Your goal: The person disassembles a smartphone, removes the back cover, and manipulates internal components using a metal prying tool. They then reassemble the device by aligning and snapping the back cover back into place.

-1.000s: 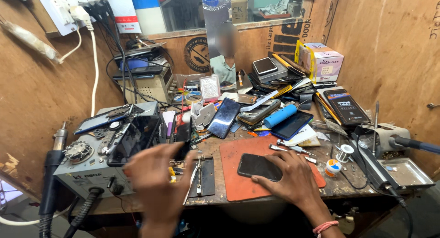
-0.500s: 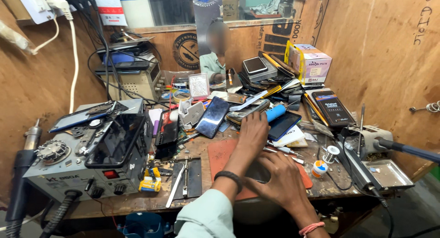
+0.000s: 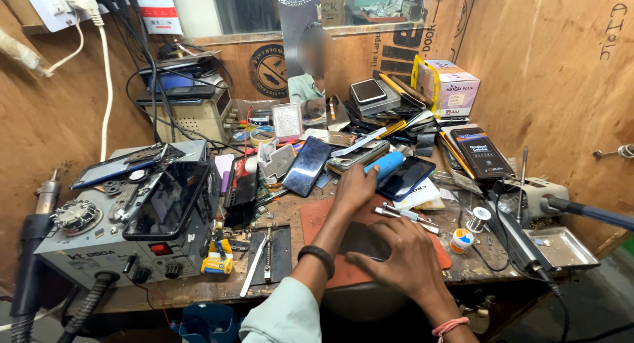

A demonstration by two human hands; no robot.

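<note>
While right hand (image 3: 403, 257) lies open, flat on dark phone (image 3: 360, 240), left hand (image 3: 355, 184) closes on blue cylinder (image 3: 385, 165) beyond; phone unopened, tweezers (image 3: 403, 214) beside it untouched.

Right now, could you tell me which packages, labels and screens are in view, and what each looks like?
Box: back right by the wall, white and pink, yellow edge.
Flat pack: right of the clutter, black, rectangular.
Phone: bench centre, dark glossy screen, tilted.
Phone under blue cylinder: by left hand, dark screen.
Round emblem: back wall, black.
</note>
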